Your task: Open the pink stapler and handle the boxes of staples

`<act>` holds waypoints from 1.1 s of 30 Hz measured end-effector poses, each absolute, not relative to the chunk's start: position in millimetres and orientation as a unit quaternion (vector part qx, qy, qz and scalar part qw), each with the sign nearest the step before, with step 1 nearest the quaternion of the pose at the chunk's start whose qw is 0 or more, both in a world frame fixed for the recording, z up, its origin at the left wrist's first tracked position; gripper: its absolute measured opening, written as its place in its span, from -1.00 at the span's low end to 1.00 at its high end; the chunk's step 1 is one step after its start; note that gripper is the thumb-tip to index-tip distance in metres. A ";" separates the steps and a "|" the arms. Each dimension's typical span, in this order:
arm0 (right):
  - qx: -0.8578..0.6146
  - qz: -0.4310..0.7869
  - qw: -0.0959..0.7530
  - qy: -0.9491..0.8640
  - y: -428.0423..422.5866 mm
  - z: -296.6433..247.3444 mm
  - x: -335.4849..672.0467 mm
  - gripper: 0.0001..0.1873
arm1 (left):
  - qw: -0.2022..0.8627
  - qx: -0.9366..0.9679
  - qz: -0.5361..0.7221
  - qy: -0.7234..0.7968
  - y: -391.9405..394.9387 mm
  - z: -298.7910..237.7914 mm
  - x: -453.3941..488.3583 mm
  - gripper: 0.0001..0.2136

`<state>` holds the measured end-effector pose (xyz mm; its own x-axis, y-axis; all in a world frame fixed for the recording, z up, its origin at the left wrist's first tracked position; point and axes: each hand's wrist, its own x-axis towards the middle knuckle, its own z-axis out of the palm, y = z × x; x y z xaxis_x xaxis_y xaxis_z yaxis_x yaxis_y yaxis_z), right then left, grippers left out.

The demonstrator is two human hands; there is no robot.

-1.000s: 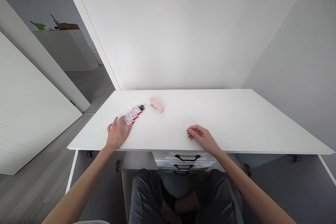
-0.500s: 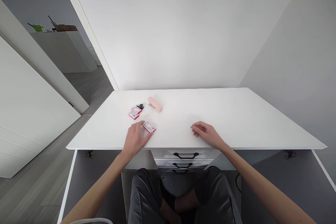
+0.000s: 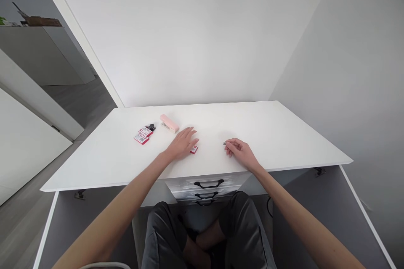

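My left hand point(image 3: 183, 143) is open, fingers stretched out and apart, over a small red-and-white staple box point(image 3: 194, 149). Most of that box is hidden beneath the hand; only its right end shows. To the right, my right hand point(image 3: 240, 151) pinches a small silvery strip of staples point(image 3: 224, 143) between thumb and fingers, just above the desk top. A pink stapler point(image 3: 169, 123) lies beyond my left hand. Further left, two more red-and-white boxes point(image 3: 141, 138) lie touching each other, with a black staple remover point(image 3: 152, 127) against them.
The white desk point(image 3: 268, 134) meets a wall at its far edge. Drawers with black handles point(image 3: 208, 184) sit under its front edge, above my legs. At the left are an open doorway and a low cabinet point(image 3: 25, 54).
My left hand has moved from the box's left side to over it, its fingers now reaching toward the stapler. My right hand keeps its pinch. The camera view has turned right.
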<state>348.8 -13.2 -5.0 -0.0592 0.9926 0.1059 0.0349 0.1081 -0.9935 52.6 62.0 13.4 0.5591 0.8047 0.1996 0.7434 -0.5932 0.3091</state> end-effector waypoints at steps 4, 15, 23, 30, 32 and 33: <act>-0.461 0.485 0.501 -0.549 -10.4 -6.6 350.3 -0.53 | 0.093 0.850 0.117 0.506 95.1 23.2 49.1 -0.33; -0.461 0.488 0.498 -0.549 -9.7 -7.9 349.9 -0.53 | -0.002 0.787 0.148 0.599 90.2 14.4 19.2 -0.42; -0.463 0.479 0.495 -0.558 -11.1 -7.1 349.8 -0.50 | 0.002 0.833 0.177 0.525 60.2 13.3 8.8 -0.59; -0.462 0.471 0.499 -0.562 -10.1 -11.7 351.2 -0.49 | 0.125 0.854 0.219 0.456 25.1 15.2 31.6 -0.58; -0.460 0.471 0.500 -0.562 -10.1 -12.6 351.7 -0.50 | 0.132 0.851 0.227 0.455 19.8 14.9 36.5 -0.59; -0.459 0.472 0.501 -0.562 -10.3 -12.6 351.9 -0.51 | 0.132 0.851 0.230 0.453 18.2 14.5 38.3 -0.58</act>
